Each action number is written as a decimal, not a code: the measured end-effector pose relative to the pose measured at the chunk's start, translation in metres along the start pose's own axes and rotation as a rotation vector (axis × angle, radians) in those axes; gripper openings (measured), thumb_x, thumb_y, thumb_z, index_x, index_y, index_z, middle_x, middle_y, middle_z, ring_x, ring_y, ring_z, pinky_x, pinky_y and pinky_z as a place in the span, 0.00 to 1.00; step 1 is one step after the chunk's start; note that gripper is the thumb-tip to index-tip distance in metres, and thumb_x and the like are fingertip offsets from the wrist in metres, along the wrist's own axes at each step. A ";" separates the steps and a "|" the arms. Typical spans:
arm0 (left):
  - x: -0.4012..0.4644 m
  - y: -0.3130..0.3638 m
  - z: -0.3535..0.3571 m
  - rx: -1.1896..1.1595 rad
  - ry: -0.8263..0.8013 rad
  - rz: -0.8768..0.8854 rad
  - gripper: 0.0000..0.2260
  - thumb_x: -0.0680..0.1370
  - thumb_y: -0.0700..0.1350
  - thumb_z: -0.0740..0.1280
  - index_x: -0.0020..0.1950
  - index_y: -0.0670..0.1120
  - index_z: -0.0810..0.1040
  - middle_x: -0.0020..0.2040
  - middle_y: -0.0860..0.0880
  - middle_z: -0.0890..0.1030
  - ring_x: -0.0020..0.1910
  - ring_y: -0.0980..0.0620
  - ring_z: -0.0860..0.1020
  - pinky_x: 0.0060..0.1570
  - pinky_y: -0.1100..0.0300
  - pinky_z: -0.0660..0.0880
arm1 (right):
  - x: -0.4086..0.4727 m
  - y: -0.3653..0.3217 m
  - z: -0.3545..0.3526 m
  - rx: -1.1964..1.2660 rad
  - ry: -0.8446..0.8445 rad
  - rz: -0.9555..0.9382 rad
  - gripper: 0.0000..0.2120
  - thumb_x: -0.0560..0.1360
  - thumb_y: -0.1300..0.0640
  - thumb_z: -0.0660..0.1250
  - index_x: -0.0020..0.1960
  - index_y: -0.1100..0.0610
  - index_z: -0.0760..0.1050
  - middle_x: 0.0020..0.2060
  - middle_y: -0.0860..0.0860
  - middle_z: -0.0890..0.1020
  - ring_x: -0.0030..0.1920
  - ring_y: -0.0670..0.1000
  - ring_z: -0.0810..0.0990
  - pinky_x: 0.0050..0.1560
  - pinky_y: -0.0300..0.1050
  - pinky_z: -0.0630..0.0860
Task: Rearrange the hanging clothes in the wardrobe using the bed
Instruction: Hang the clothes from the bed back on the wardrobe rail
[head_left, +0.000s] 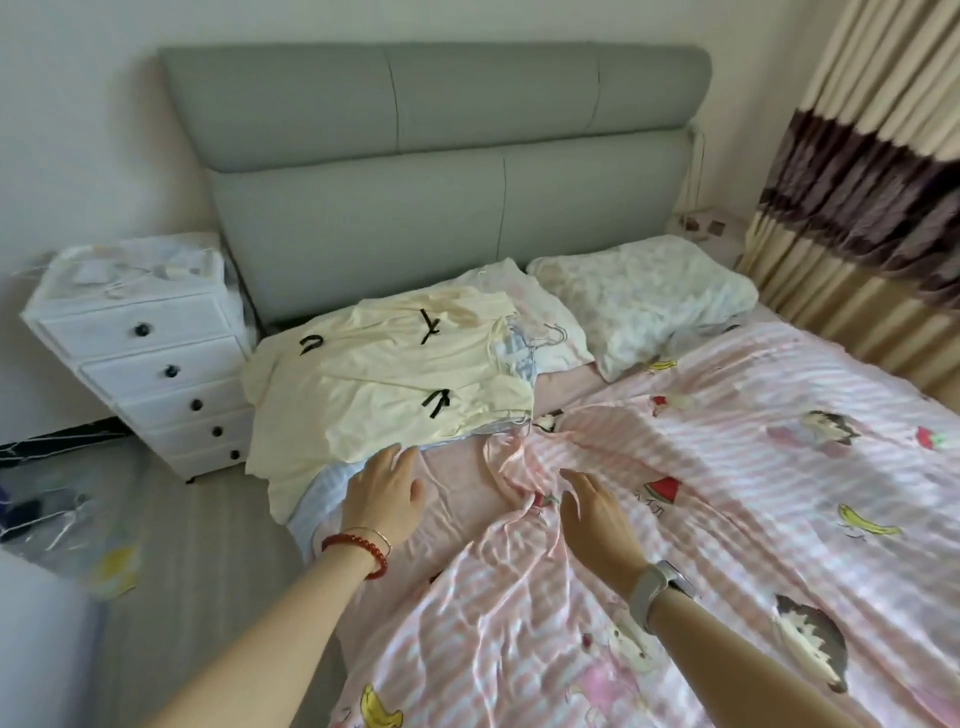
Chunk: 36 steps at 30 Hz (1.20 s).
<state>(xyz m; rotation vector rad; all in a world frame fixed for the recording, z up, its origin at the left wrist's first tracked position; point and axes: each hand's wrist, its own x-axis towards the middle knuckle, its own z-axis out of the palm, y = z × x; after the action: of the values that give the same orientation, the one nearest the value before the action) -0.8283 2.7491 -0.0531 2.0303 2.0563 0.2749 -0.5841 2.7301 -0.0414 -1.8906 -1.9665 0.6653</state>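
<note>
A pile of clothes lies on the bed's left side near the headboard, topped by a cream garment (384, 384) with black bows. Light blue striped fabric (322, 493) and wire hangers (545, 338) stick out from under it. My left hand (384, 488), with a red bead bracelet, is open and hovers at the pile's near edge. My right hand (597, 514), a watch on its wrist, is open with spread fingers over the pink striped quilt (727, 493). The wardrobe is out of view.
A grey padded headboard (436, 171) backs the bed, with two pillows (639, 296) in front. A white drawer unit (150, 353) stands left of the bed. Plastic bags (62, 519) lie on the floor at left. Curtains (872, 182) hang at right.
</note>
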 end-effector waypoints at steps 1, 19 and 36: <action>0.026 -0.007 0.011 0.006 -0.036 -0.019 0.20 0.79 0.45 0.56 0.71 0.47 0.63 0.73 0.47 0.62 0.70 0.49 0.62 0.63 0.56 0.64 | 0.024 0.003 0.006 0.014 -0.012 0.058 0.19 0.79 0.60 0.53 0.69 0.60 0.64 0.66 0.57 0.69 0.66 0.56 0.68 0.64 0.45 0.63; 0.257 -0.114 0.189 0.114 -0.047 -0.009 0.30 0.72 0.52 0.68 0.72 0.48 0.64 0.74 0.42 0.61 0.71 0.34 0.58 0.61 0.28 0.52 | 0.317 0.087 0.148 0.596 0.014 0.653 0.09 0.74 0.66 0.52 0.46 0.64 0.71 0.45 0.57 0.69 0.43 0.53 0.68 0.44 0.50 0.72; 0.268 -0.114 0.179 0.254 -0.279 -0.068 0.30 0.78 0.61 0.51 0.75 0.56 0.41 0.76 0.52 0.36 0.75 0.45 0.39 0.69 0.39 0.44 | 0.383 0.059 0.147 0.964 0.034 0.794 0.10 0.77 0.56 0.61 0.37 0.56 0.70 0.34 0.52 0.71 0.33 0.49 0.69 0.31 0.41 0.64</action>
<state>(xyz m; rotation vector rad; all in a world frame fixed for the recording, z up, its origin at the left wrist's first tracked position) -0.8858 3.0086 -0.2673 1.9934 2.0607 -0.2817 -0.6378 3.0963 -0.2274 -1.8675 -0.5294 1.4246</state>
